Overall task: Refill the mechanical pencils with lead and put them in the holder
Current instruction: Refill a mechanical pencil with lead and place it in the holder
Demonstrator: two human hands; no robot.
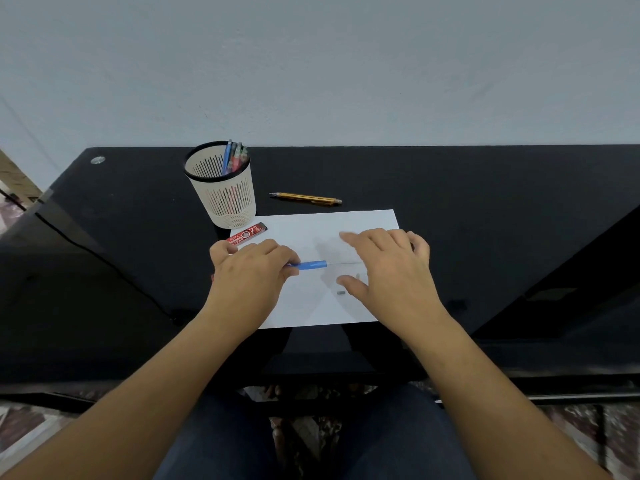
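Note:
My left hand (251, 271) grips a blue mechanical pencil (311, 265) over the white paper (311, 226), its open end pointing right. A thin lead (346, 263) sticks out of that end toward my right hand (391, 271). The right hand hovers beside it with fingers spread and relaxed, thumb and forefinger apart on either side of the lead. A red lead case (247, 233) lies at the paper's top left corner. The cream slotted holder (225, 206) stands behind it with several pencils (233, 155) inside. A yellow pencil (304, 198) lies on the black desk beyond the paper.
Two small grey pieces (341, 292) lie on the paper near my right thumb. A black cable (104, 261) runs across the desk's left side. The desk (485, 209) backs onto a pale wall. My knees are below its front edge.

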